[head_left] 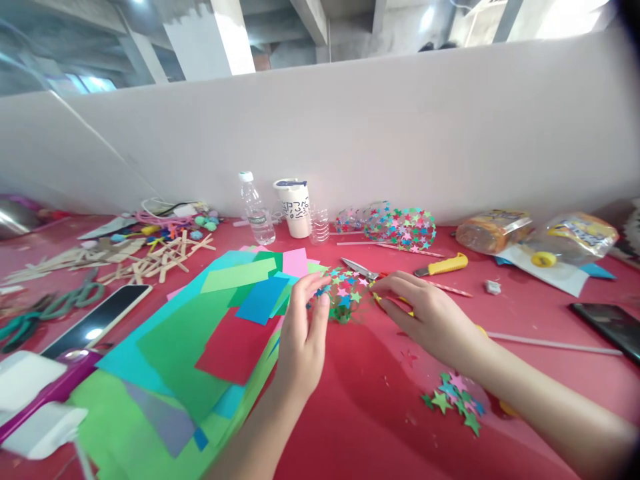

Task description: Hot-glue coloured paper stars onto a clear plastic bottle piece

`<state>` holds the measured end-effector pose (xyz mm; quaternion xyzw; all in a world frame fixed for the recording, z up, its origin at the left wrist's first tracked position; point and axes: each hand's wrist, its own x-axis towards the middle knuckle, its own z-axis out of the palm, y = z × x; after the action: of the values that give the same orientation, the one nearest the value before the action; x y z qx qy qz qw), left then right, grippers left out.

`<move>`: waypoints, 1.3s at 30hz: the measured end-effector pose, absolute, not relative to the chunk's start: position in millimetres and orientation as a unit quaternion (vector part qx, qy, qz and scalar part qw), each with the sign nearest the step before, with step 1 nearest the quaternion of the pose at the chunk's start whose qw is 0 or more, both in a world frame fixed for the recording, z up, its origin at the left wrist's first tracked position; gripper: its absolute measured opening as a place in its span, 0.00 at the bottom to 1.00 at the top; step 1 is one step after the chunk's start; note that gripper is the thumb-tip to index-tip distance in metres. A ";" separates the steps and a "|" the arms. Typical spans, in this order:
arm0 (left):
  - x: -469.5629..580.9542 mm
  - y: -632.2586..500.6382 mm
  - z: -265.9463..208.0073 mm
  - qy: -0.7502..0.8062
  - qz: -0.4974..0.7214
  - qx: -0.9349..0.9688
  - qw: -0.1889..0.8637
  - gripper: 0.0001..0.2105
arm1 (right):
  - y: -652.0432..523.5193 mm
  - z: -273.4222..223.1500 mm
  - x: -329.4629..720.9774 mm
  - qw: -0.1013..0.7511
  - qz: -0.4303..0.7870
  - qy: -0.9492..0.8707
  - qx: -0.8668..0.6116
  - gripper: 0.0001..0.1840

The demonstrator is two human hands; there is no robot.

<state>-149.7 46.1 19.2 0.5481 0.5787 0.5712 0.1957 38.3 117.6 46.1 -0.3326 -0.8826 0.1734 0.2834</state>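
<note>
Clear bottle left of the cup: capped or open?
Capped: a white cap sits on top of the bottle, which stands upright on the red table.

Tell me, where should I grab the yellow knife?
Probably by the yellow handle of the utility knife, coming from the right: it lies flat, its dark end points left, and nothing covers the handle.

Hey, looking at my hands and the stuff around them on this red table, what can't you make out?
In the head view:
- Star-covered piece: the left hand overlaps its left edge, so contact is unclear.
- Scissors: handle end partly hidden by the right hand.
- Yellow item: mostly covered by the right forearm.
- Black phone: cut off by the right edge.
- Bottle label: too small to read.
</note>
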 end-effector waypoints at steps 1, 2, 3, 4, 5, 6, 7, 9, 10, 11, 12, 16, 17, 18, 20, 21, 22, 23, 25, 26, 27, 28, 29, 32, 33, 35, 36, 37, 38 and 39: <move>-149.3 46.0 19.7 0.569 0.583 0.542 0.204 0.13 | 116.9 48.0 39.0 0.282 0.169 -0.882 -0.338 0.12; -149.1 45.8 20.3 0.561 0.594 0.537 0.210 0.13 | 116.0 50.2 40.2 0.282 0.164 -0.881 -0.344 0.11; -149.0 45.7 20.9 0.556 0.601 0.533 0.213 0.12 | 114.8 52.7 41.8 0.282 0.160 -0.880 -0.348 0.11; -149.1 45.7 21.3 0.553 0.606 0.531 0.214 0.12 | 113.4 55.2 43.9 0.284 0.156 -0.878 -0.352 0.10; -149.3 45.8 21.5 0.551 0.608 0.530 0.213 0.12 | 111.9 57.7 46.6 0.286 0.152 -0.877 -0.355 0.11; -149.6 45.9 21.6 0.550 0.610 0.529 0.212 0.11 | 110.3 60.0 49.8 0.288 0.149 -0.876 -0.358 0.10; -149.9 46.1 21.5 0.549 0.612 0.528 0.212 0.11 | 108.8 62.0 53.4 0.290 0.147 -0.874 -0.361 0.10; -150.5 46.5 21.4 0.546 0.619 0.524 0.211 0.10 | 105.8 64.3 61.8 0.294 0.140 -0.870 -0.369 0.10; -150.9 46.7 21.7 0.545 0.623 0.521 0.209 0.10 | 104.4 64.6 66.5 0.298 0.133 -0.868 -0.375 0.10; -151.3 46.8 22.3 0.543 0.627 0.518 0.206 0.10 | 103.1 64.3 71.6 0.302 0.125 -0.864 -0.382 0.09; -151.8 46.8 23.4 0.542 0.633 0.515 0.200 0.10 | 101.9 63.6 76.9 0.308 0.117 -0.860 -0.390 0.10; -152.7 42.9 32.3 0.528 0.677 0.493 0.141 0.06 | 98.9 57.7 100.9 0.331 0.096 -0.845 -0.409 0.10; -151.7 40.2 34.8 0.520 0.690 0.488 0.125 0.05 | 98.6 55.8 107.3 0.336 0.093 -0.842 -0.411 0.10; -149.7 36.9 37.0 0.514 0.698 0.486 0.113 0.04 | 98.6 53.6 113.6 0.340 0.089 -0.840 -0.413 0.10; -142.7 28.6 39.6 0.515 0.687 0.501 0.112 0.05 | 98.2 48.8 125.3 0.340 0.085 -0.840 -0.415 0.10; -137.7 24.4 39.9 0.524 0.662 0.522 0.124 0.05 | 97.6 46.2 130.2 0.334 0.085 -0.841 -0.417 0.10; -131.9 20.4 39.6 0.529 0.633 0.549 0.135 0.05 | 96.5 43.6 134.3 0.325 0.088 -0.844 -0.417 0.09; -125.6 16.9 39.0 0.531 0.601 0.580 0.143 0.05 | 94.9 41.0 137.3 0.311 0.092 -0.850 -0.416 0.09; -112.8 12.6 37.5 0.522 0.537 0.645 0.150 0.05 | 90.2 36.3 140.5 0.273 0.103 -0.867 -0.405 0.09; -106.7 11.8 36.9 0.514 0.508 0.675 0.147 0.05 | 87.6 34.1 140.9 0.251 0.110 -0.878 -0.392 0.09; -101.2 11.8 36.5 0.507 0.479 0.702 0.146 0.06 | 85.0 32.2 140.9 0.227 0.118 -0.891 -0.375 0.10; -96.3 12.5 36.2 0.500 0.451 0.725 0.143 0.07 | 82.8 30.3 140.7 0.204 0.123 -0.903 -0.357 0.10; -91.9 13.7 36.0 0.495 0.426 0.745 0.138 0.08 | 81.1 28.6 140.6 0.183 0.126 -0.913 -0.341 0.10; -81.4 18.5 33.7 0.489 0.365 0.785 0.103 0.11 | 78.9 24.2 142.7 0.134 0.110 -0.933 -0.316 0.08; -78.5 20.0 31.7 0.490 0.348 0.795 0.090 0.11 | 78.8 23.0 144.2 0.122 0.099 -0.936 -0.315 0.08; -73.8 22.1 25.1 0.491 0.325 0.805 0.069 0.14 | 78.2 20.4 147.2 0.105 0.076 -0.940 -0.317 0.09; -72.1 22.6 20.8 0.491 0.321 0.808 0.064 0.15 | 77.5 18.7 148.3 0.099 0.065 -0.940 -0.319 0.10; -70.9 22.5 16.1 0.486 0.320 0.811 0.061 0.17 | 76.5 16.5 148.8 0.096 0.053 -0.941 -0.321 0.09; -70.2 21.9 11.4 0.478 0.321 0.815 0.059 0.18 | 75.3 13.7 148.7 0.094 0.042 -0.941 -0.323 0.08; -70.0 20.9 7.0 0.467 0.318 0.823 0.066 0.19 | 74.0 10.6 148.0 0.093 0.031 -0.941 -0.324 0.07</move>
<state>-70.0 20.9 7.0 0.8228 0.4666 0.3176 0.0658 148.0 74.0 10.6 -0.3237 -0.9411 0.0306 0.0930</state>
